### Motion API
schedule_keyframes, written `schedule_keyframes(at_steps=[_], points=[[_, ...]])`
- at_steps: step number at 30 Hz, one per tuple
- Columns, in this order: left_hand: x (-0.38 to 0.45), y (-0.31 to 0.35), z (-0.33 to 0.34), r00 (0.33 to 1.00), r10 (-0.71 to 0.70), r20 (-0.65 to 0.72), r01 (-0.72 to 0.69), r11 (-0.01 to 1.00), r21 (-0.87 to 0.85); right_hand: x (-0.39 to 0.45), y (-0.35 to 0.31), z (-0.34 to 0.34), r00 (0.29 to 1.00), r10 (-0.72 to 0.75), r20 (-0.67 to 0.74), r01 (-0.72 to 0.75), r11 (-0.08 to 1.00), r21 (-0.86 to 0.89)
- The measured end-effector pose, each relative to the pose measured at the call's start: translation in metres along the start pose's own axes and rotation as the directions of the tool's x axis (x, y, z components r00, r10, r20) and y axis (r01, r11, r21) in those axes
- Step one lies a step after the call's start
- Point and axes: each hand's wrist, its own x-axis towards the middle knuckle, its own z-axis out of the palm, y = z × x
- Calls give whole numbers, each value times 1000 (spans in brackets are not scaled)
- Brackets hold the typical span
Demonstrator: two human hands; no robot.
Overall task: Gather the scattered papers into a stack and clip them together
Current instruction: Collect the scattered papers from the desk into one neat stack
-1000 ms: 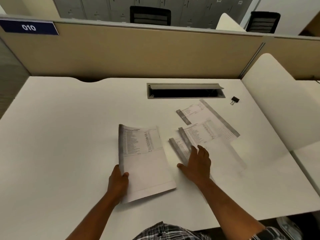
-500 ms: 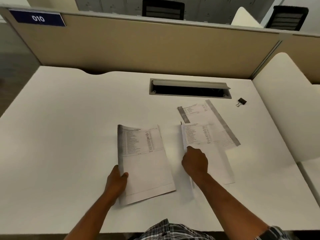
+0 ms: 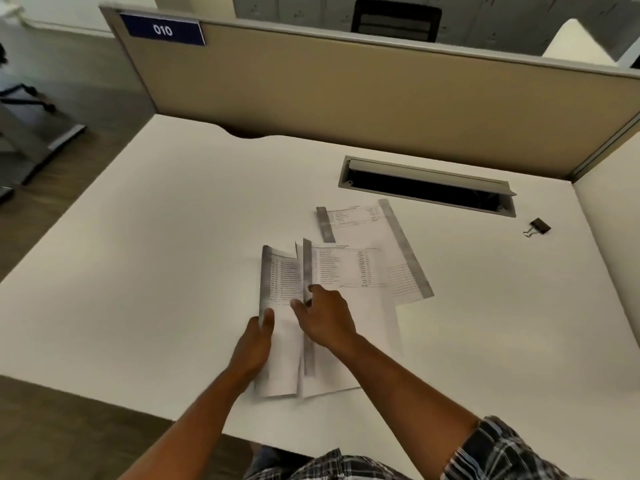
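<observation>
Printed sheets gripped and pinched at the centre of a white desk (image 3: 138,271).

Left of centre, a white printed sheet (image 3: 280,282) is held by the left hand (image 3: 254,344), thumb curled over its edge. Beside it, an overlapping printed sheet (image 3: 346,268) is pinched by the right hand (image 3: 325,320). A third sheet (image 3: 363,223) lies above. At right, a small black binder clip (image 3: 538,226) sits well apart.

On the blue sign (image 3: 162,29) fixed to the top left of the partition (image 3: 346,91) across my desk, I can read "010" in white. The printed rows on my papers (image 3: 346,268) are too blurred to read.
</observation>
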Motion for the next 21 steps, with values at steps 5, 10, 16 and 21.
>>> schedule_keyframes(at_steps=[5, 10, 16, 21], points=[[-2, -3, -2, 999, 3, -39, -1, 999, 32, -1, 17, 6, 995, -87, -46, 90, 995, 47], [-1, -15, 0, 995, 50, -92, -35, 987, 155, 0, 48, 0, 979, -115, -171, 68, 965, -255], [5, -18, 2, 996, 69, -56, -65, 995, 74, -13, 79, 29, 993, -99, 71, 121, 866, -485], [3, -17, 3, 995, 50, -88, -46, 998, 47, -24, 62, 50, 982, -157, 109, 191, 842, -505]])
